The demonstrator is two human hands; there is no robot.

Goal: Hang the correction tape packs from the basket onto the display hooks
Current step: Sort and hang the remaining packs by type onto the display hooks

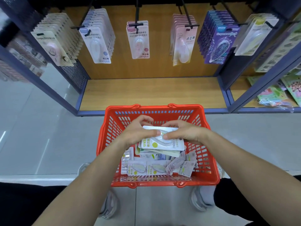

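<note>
A red plastic basket (210, 162) stands on the floor in front of the shelf, with several correction tape packs (151, 168) lying loose in it. Above the basket both hands grip a small stack of white and green correction tape packs (162, 144). My left hand (138, 130) holds the stack's left side, thumb on top. My right hand (184, 132) holds its right side, thumb on the blister. Black display hooks (137, 15) jut from the wooden back panel, each carrying hanging packs. The far-right hook (268, 24) bears packs with a green label.
A bare wooden shelf board (153, 93) lies under the hooks. Blue metal uprights (228, 79) frame the bay. Colourful sticker sheets (276, 95) fill the bay to the right. Grey floor tiles (40, 128) spread left. My shoes (110, 207) flank the basket.
</note>
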